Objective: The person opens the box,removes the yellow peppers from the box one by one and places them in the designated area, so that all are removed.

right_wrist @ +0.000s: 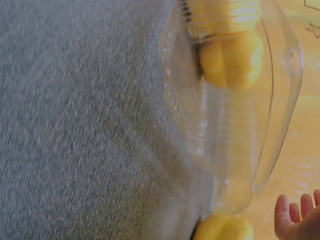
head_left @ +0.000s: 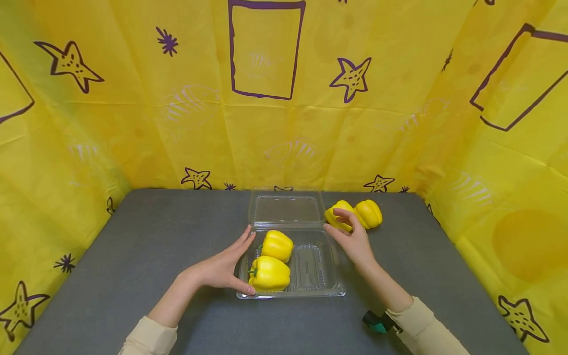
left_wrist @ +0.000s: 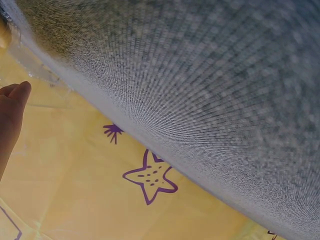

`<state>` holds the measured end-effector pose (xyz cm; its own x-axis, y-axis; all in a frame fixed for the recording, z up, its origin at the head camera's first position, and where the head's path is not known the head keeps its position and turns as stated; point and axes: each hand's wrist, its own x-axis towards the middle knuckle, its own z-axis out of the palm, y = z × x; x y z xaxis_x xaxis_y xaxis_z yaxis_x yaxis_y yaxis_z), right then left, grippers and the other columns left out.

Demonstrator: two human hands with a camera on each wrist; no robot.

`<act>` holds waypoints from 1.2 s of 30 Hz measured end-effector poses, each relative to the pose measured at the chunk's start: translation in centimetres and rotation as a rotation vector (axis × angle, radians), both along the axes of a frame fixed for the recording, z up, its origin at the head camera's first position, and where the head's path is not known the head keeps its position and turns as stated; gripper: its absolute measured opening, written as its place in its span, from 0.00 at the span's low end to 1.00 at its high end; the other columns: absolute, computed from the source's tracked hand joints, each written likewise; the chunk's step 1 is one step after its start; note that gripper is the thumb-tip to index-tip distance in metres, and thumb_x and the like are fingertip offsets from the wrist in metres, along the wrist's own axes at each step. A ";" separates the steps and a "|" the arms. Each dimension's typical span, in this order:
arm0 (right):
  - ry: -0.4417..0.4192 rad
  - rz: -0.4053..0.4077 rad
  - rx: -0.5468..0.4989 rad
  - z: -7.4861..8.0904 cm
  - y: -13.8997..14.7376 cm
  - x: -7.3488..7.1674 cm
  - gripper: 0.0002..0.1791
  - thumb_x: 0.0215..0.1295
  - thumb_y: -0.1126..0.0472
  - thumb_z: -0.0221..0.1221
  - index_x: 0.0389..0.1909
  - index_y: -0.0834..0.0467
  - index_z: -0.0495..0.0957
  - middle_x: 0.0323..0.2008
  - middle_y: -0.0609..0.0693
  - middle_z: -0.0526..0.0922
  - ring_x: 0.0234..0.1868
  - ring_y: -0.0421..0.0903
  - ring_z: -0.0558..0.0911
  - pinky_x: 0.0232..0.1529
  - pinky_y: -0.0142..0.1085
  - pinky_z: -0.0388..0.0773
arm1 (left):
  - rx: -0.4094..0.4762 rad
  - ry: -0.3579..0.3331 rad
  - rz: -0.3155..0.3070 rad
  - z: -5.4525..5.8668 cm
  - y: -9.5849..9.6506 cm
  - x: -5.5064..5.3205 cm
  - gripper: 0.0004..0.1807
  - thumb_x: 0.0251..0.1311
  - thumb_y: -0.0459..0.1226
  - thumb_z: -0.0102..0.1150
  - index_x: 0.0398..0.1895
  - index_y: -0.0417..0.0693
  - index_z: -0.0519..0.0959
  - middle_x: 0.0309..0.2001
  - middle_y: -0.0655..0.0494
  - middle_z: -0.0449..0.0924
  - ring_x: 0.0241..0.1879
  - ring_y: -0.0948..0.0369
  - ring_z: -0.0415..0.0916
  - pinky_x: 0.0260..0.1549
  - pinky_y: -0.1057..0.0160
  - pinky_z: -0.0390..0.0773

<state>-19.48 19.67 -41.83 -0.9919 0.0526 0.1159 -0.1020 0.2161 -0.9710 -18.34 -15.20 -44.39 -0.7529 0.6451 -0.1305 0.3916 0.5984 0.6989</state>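
A clear plastic clamshell box (head_left: 316,271) lies with its lid (head_left: 286,209) folded back. Two yellow bell peppers sit in its left half, one nearer (head_left: 271,274) and one behind (head_left: 278,245). My left hand (head_left: 217,268) rests along the box's left side, fingers straight toward the back corner and thumb at the front corner. Past the box's right back corner, two more yellow peppers lie side by side, a left one (head_left: 332,217) and a right one (head_left: 370,213). My right hand (head_left: 357,244) is at the left one, its fingers overlapping it in the head view, thumb apart from them.
The dark grey table (head_left: 177,227) extends on both sides of the box. A yellow printed cloth (head_left: 284,143) hangs behind and at both sides. A dark and green strap (head_left: 379,323) is on the right wrist by the sleeve.
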 end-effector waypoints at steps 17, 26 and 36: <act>0.006 0.178 0.052 -0.4 -2.4 0.7 0.33 0.58 0.60 0.70 0.64 0.58 0.69 0.63 0.54 0.72 0.62 0.58 0.69 0.57 0.44 0.75 | 0.004 0.003 -0.006 0.1 0.0 0.0 0.72 0.40 0.60 0.75 0.79 0.50 0.34 0.77 0.56 0.19 0.76 0.50 0.32 0.67 0.41 0.51; -0.043 0.264 0.056 -1.0 -4.1 1.0 0.34 0.57 0.62 0.70 0.64 0.58 0.68 0.63 0.60 0.70 0.63 0.59 0.68 0.59 0.52 0.71 | -0.008 0.006 -0.001 0.1 0.0 0.1 0.72 0.41 0.61 0.74 0.79 0.51 0.34 0.77 0.56 0.20 0.76 0.49 0.31 0.67 0.39 0.51; -0.082 0.305 0.111 -2.1 -5.2 0.8 0.35 0.56 0.61 0.71 0.64 0.59 0.69 0.62 0.58 0.72 0.61 0.57 0.70 0.57 0.49 0.74 | -0.029 0.038 0.010 0.2 0.1 0.1 0.72 0.38 0.63 0.74 0.79 0.50 0.37 0.78 0.57 0.22 0.76 0.54 0.25 0.67 0.38 0.49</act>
